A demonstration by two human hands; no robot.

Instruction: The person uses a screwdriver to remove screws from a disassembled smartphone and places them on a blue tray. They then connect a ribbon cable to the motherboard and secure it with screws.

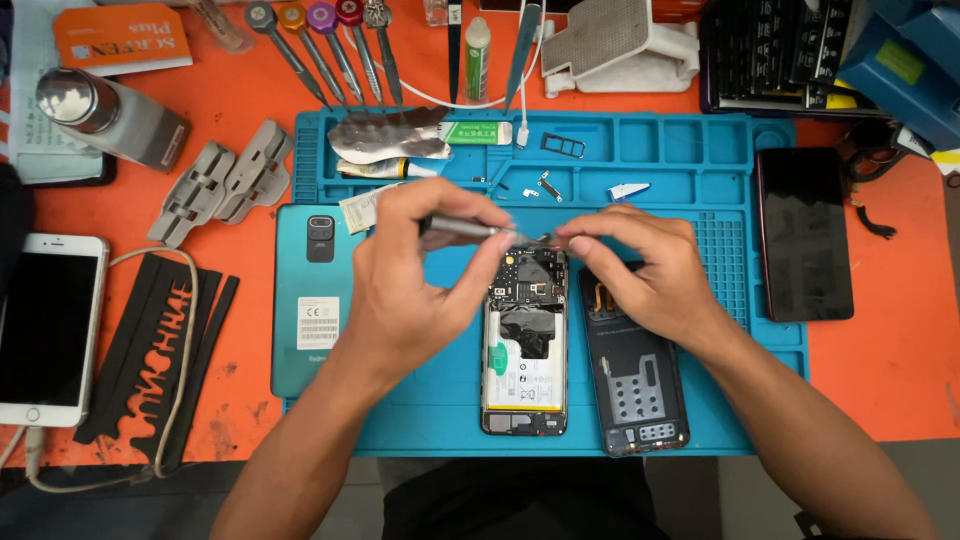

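Directly below both hands lies the opened phone point(525, 345); left hand point(415, 275) grips tweezers point(470, 229), right hand point(640, 270) pinches their tip.

A work mat point(700, 400) lies on a table point(880, 380). At the mat's centre lies an opened phone point(524, 350), with a phone frame point(634, 385) just beside it at 3 o'clock and a back cover point(310, 320) at 9 o'clock, on the mat's edge. The left hand point(410, 290) and right hand point(645, 270) meet above the opened phone's 12 o'clock end, the left holding a screwdriver point(465, 229). A row of tools point(320, 40) lies at 12 o'clock beyond the mat. Another phone point(805, 235) lies at 3 o'clock off the mat; a third phone point(45, 330) lies far at 9 o'clock.
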